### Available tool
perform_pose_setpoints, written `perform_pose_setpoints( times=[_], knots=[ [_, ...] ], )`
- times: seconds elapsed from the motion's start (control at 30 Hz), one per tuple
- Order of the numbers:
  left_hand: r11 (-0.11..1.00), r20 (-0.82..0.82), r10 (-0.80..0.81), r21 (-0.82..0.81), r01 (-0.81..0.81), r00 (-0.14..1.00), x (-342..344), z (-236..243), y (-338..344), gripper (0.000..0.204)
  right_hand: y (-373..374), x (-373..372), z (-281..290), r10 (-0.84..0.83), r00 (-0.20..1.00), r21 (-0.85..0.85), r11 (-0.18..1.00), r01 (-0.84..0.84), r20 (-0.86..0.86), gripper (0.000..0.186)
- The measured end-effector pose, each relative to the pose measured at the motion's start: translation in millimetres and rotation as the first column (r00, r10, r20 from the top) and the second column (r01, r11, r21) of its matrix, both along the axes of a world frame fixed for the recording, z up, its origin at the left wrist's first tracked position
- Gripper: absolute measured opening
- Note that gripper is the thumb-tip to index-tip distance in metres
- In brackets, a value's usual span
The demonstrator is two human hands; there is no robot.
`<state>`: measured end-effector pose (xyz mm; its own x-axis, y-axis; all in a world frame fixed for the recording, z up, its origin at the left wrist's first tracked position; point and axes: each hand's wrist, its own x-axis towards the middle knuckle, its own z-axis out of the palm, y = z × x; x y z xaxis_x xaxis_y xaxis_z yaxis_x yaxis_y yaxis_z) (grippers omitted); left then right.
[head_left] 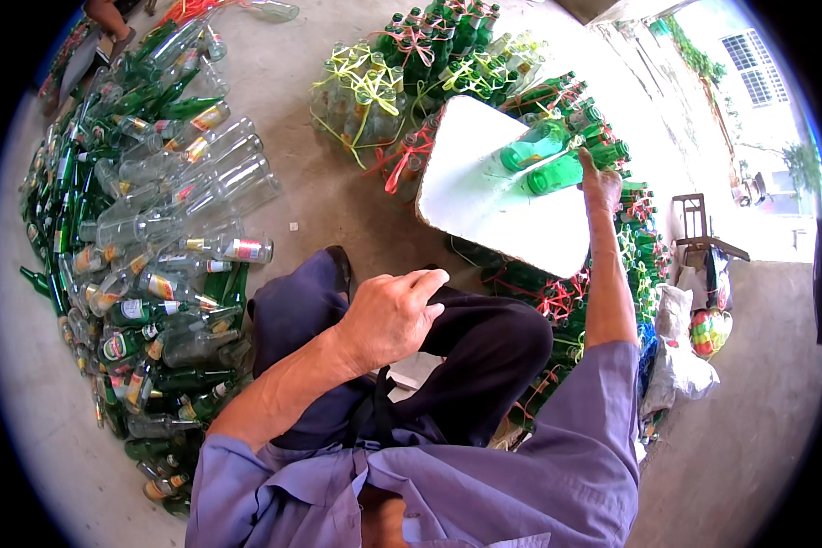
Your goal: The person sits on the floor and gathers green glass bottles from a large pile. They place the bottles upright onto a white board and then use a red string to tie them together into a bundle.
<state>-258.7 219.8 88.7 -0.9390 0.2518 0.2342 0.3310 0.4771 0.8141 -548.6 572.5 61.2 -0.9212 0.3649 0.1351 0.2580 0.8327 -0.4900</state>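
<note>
On a white board point(484, 224) at the right lie two green glass bottles side by side. My right hand point(601, 187) is closed around the neck end of the nearer green bottle point(553, 174). The farther green bottle point(532, 146) lies just beyond it, and I cannot see my hand touching it. Over my lap hovers my left hand point(391, 312), with nothing visible in it; index finger and thumb stand apart, and the other fingers are partly curled out of sight.
A large heap of loose clear and green bottles point(169, 265) covers the floor at left. Bundles of bottles point(365, 96) tied with yellow and red string stand beyond the board, more to its right. Sacks point(680, 365) and a wooden chair point(699, 228) stand farther right. Someone's leg point(110, 20) shows far left.
</note>
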Motion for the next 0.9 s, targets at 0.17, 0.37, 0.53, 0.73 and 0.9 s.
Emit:
perform_pose_setpoints(
  times=[0.17,0.37,0.53,0.73,0.9],
  knots=[
    [1.000,-0.001,-0.015,-0.009,0.015,1.000,-1.5,-0.2,1.5,0.038,-15.4,10.8,2.9,0.006,1.000,-0.253,0.967,0.001,0.029,0.059],
    [1.000,-0.028,0.005,-0.028,-0.006,1.000,1.5,-6.8,-1.0,0.038,-9.7,27.4,-26.5,0.146,0.988,-0.680,0.729,-0.078,0.044,0.078],
    [0.998,-0.022,-0.011,-0.056,0.010,1.000,6.6,-13.8,-3.7,0.032,-9.8,60.1,-65.4,0.042,0.981,-0.677,0.729,0.100,0.191,0.064],
    [0.996,-0.131,0.090,-0.002,-0.091,0.987,14.3,-18.5,-4.0,0.017,-46.8,119.0,-58.8,0.442,0.834,-0.715,0.694,-0.084,0.330,0.055],
    [0.991,-0.276,0.131,0.044,-0.124,0.952,35.6,1.4,-25.6,0.018,-67.9,130.2,-44.5,0.563,0.722,-0.657,0.727,-0.200,0.403,0.048]
  ],
)
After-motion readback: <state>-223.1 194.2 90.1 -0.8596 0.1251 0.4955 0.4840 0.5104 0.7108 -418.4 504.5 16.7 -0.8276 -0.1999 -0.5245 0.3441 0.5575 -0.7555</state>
